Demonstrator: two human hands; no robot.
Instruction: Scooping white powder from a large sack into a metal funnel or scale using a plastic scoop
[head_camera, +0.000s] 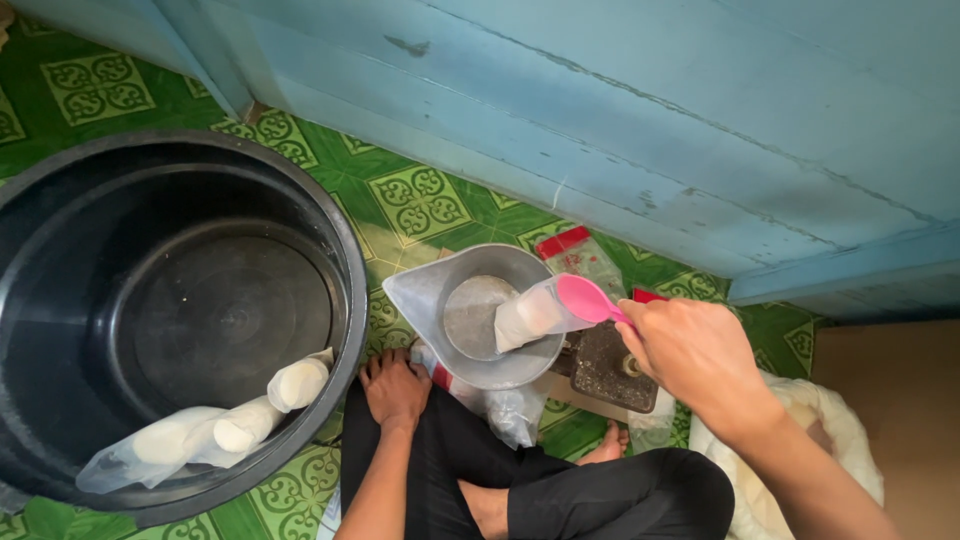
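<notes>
Big black tub (170, 320) fills the left. Mid-frame, the scale pan (480, 315) carries a floppy, light-looking plastic bag (535, 312); grab its neck. Right hand (690, 350) grips the pink scoop (585, 298), left hand (393, 388) rests flat, holding nothing.

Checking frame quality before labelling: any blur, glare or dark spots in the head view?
Head view: even, soft light, no harsh glare; tub interior reads dark, with faint sheen on its floor; right hand and pink scoop slightly soft; left hand sharp; wide-angle bend at the edges; bag over the pan legible.
</notes>
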